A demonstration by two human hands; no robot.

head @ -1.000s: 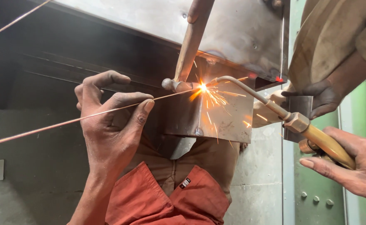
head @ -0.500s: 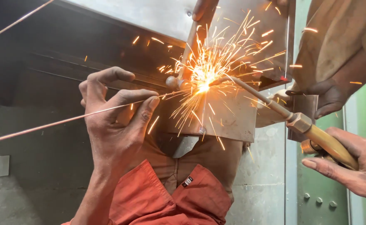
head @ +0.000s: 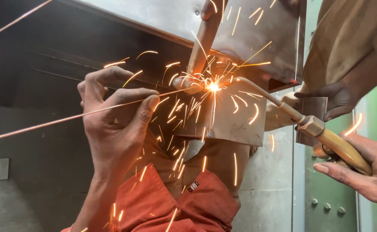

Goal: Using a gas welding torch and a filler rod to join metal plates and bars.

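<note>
My left hand [head: 115, 124] pinches a long thin copper-coloured filler rod [head: 59, 120] between thumb and forefinger; the rod's tip reaches the glowing spot [head: 214, 87]. My right hand [head: 364, 172] at the lower right grips the brass handle of a gas torch [head: 334, 144], whose curved nozzle [head: 257, 88] points at the same spot. The flame hits a copper pipe [head: 199, 49] that runs down in front of a steel sheet panel [head: 235, 116]. Orange sparks fly outward in all directions.
Another person's hand [head: 332, 99], in a khaki sleeve [head: 347, 38], holds the metal panel edge at the right. A person in orange clothing [head: 167, 206] is below the work. Grey sheet metal [head: 154, 13] slopes overhead; a green surface [head: 373, 116] stands at far right.
The sparks burst wide half a second ago and have now thinned to scattered streaks. Both hands, rod and torch stay almost in the same place at the joint.
</note>
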